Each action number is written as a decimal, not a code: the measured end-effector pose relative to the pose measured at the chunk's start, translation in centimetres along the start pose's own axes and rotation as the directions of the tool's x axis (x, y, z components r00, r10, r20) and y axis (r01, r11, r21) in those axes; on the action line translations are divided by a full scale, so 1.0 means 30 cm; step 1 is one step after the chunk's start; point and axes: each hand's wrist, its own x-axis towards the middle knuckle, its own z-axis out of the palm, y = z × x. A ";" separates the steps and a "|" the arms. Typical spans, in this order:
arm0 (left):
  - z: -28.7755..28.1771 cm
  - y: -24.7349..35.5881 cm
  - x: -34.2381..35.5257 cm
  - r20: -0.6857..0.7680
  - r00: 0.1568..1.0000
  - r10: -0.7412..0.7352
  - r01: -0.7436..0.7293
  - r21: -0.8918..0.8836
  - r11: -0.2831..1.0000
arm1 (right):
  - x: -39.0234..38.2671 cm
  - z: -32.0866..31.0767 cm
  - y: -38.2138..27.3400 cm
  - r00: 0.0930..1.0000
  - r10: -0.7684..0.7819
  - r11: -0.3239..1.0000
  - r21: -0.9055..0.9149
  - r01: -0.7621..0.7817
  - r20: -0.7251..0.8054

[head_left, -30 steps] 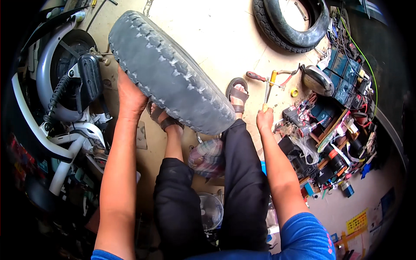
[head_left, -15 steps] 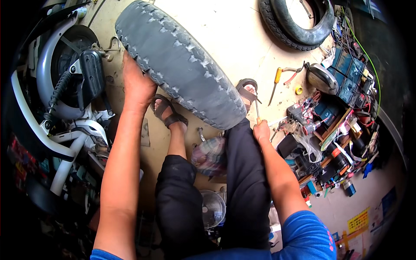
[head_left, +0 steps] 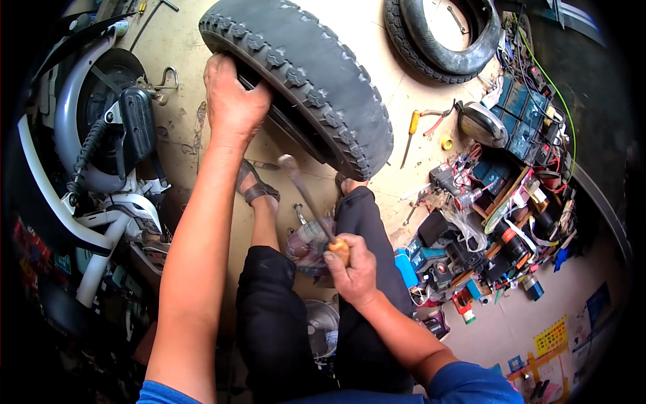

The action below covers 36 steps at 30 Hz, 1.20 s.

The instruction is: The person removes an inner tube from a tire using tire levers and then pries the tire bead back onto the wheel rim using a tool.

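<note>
Tool [head_left: 306,195] now in R hand [head_left: 353,273]; L hand [head_left: 232,101] on knobbly tyre [head_left: 316,64]

We saw a pale concrete floor [head_left: 182,135] carrying everything. At one o'clock lay two stacked tyres [head_left: 441,37]; toward two o'clock a yellow-handled screwdriver [head_left: 410,138], a yellow tape roll [head_left: 447,143] and a chrome headlamp [head_left: 482,124]. At three o'clock sat a heap of batteries and tools [head_left: 498,215]. At nine o'clock stood a white scooter [head_left: 94,168].

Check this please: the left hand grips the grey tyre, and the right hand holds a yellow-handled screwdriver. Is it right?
Not quite. The head view shows the right hand holding a wooden-handled tyre lever; the yellow-handled screwdriver lies on the floor. The left hand does grip the grey tyre.
</note>
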 end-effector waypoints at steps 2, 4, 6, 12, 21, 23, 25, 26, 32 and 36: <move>0.024 0.030 -0.004 0.007 1.000 -0.028 0.028 0.019 0.999 | 0.017 0.086 -0.018 0.991 0.124 0.988 0.083 -0.127 0.047; 0.032 0.066 -0.010 0.059 0.994 -0.089 0.088 0.030 0.996 | 0.033 0.122 -0.010 0.974 0.225 0.965 0.131 -0.227 0.027; 0.030 0.098 -0.014 0.053 0.995 -0.079 0.079 0.002 0.997 | 0.046 0.166 0.033 0.950 0.310 0.921 0.261 -0.291 -0.036; 0.040 0.110 -0.057 0.008 0.998 -0.070 0.070 0.003 0.998 | 0.116 0.186 -0.035 0.900 0.433 0.854 0.296 -0.428 0.052; 0.095 0.149 -0.036 0.039 0.990 -0.132 0.129 0.069 0.989 | 0.057 0.155 -0.028 0.944 0.328 0.893 0.336 -0.299 -0.031; 0.107 0.165 -0.040 0.001 0.992 -0.125 0.125 0.064 0.990 | 0.128 0.153 -0.042 0.932 0.360 0.844 0.439 -0.307 -0.040; 0.111 0.183 -0.043 -0.010 0.994 -0.113 0.114 0.065 0.991 | 0.170 0.152 -0.049 0.937 0.349 0.852 0.428 -0.302 -0.032; 0.118 0.190 -0.041 -0.026 0.994 -0.104 0.105 0.064 0.992 | 0.174 0.163 -0.030 0.948 0.304 0.889 0.385 -0.247 -0.094; 0.132 0.224 -0.043 -0.024 0.994 -0.109 0.111 0.103 0.988 | 0.197 0.122 -0.082 0.909 0.417 0.673 0.662 -0.329 0.028; 0.127 0.230 -0.057 -0.029 0.994 -0.103 0.106 0.119 0.987 | 0.231 0.047 -0.159 0.857 0.511 0.643 0.631 -0.434 0.069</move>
